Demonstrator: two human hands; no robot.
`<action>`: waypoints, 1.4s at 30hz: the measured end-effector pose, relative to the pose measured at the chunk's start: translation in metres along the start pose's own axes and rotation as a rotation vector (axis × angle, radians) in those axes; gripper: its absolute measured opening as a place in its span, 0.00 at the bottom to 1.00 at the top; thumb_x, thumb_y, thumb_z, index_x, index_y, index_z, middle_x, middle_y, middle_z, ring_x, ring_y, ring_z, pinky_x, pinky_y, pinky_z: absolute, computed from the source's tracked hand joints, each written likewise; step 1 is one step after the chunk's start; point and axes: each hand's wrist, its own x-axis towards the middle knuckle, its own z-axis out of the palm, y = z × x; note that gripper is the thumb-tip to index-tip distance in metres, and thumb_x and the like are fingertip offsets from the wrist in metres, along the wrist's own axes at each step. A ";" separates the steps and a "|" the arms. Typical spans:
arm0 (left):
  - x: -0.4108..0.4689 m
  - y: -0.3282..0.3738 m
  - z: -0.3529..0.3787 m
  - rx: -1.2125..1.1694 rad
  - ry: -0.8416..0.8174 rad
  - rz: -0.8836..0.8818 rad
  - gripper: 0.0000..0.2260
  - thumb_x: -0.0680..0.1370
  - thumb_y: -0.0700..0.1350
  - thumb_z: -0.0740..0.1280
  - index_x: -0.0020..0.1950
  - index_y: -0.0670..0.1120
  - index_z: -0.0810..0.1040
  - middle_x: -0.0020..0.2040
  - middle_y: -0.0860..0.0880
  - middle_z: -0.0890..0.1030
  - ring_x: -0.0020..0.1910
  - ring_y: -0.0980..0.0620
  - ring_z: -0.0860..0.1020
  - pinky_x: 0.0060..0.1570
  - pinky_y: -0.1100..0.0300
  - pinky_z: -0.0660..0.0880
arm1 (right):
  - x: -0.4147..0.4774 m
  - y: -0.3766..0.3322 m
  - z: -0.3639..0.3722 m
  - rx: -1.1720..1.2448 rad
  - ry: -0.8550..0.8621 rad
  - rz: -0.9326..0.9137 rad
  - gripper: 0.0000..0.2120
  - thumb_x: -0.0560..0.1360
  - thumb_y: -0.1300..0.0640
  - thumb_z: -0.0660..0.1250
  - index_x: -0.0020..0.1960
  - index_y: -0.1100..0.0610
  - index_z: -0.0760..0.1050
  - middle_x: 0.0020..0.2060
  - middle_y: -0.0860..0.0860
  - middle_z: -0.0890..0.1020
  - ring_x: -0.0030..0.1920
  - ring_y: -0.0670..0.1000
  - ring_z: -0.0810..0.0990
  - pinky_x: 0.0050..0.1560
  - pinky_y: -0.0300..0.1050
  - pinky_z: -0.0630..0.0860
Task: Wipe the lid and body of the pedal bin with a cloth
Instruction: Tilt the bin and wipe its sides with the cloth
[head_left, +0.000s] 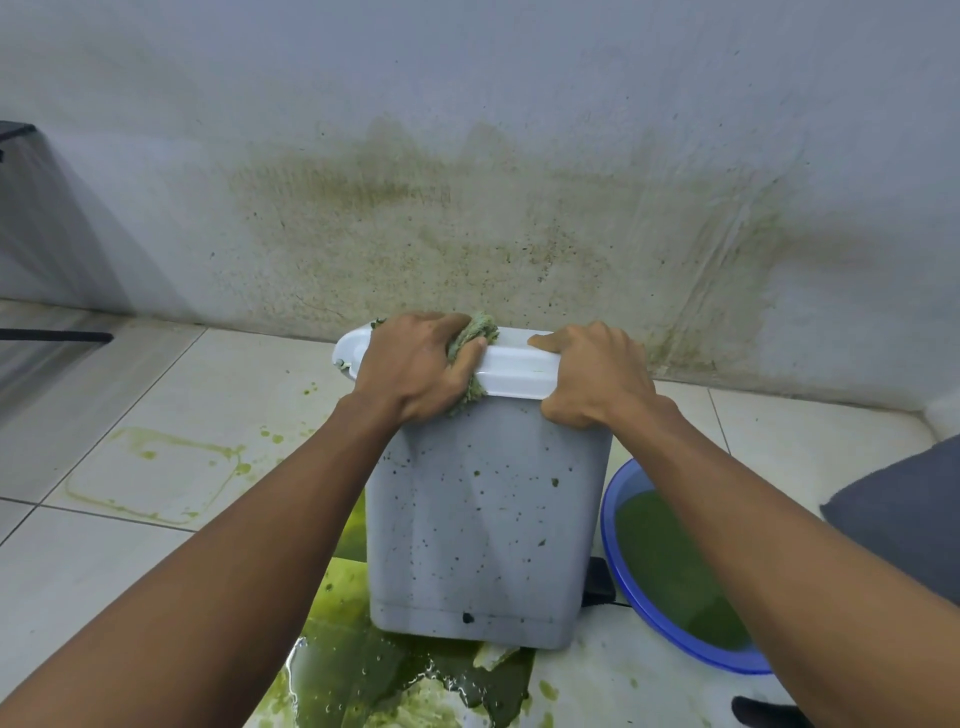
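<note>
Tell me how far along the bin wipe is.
Done: the lid looks mostly white in front. In hand: the left hand grips the cloth on the lid while the right hand holds its edge. Left: the body is speckled with dark spots.

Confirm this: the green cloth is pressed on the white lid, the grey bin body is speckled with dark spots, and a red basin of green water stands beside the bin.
One thing is wrong: the basin is blue, not red, as the head view shows. The rest holds: the green cloth is pressed on the white lid, and the grey bin body is speckled with dark spots.
</note>
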 end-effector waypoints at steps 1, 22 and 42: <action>0.001 0.000 0.002 0.005 -0.006 -0.003 0.22 0.79 0.60 0.56 0.54 0.46 0.82 0.44 0.46 0.84 0.44 0.44 0.79 0.45 0.48 0.76 | 0.001 0.001 0.001 0.009 0.002 0.008 0.38 0.64 0.56 0.72 0.73 0.43 0.70 0.54 0.52 0.79 0.54 0.57 0.77 0.49 0.45 0.69; -0.109 -0.010 0.102 0.131 0.311 0.156 0.25 0.83 0.48 0.59 0.79 0.39 0.64 0.80 0.36 0.62 0.82 0.39 0.56 0.80 0.42 0.53 | 0.013 0.040 0.064 0.138 0.482 -0.109 0.26 0.71 0.29 0.59 0.54 0.46 0.82 0.43 0.46 0.85 0.45 0.53 0.82 0.37 0.41 0.66; -0.098 0.085 0.154 0.037 0.252 -0.020 0.26 0.82 0.51 0.60 0.80 0.47 0.64 0.82 0.38 0.56 0.82 0.38 0.54 0.79 0.38 0.52 | 0.032 0.055 0.075 0.314 0.456 -0.131 0.23 0.73 0.34 0.58 0.52 0.49 0.82 0.42 0.48 0.85 0.45 0.56 0.82 0.41 0.50 0.76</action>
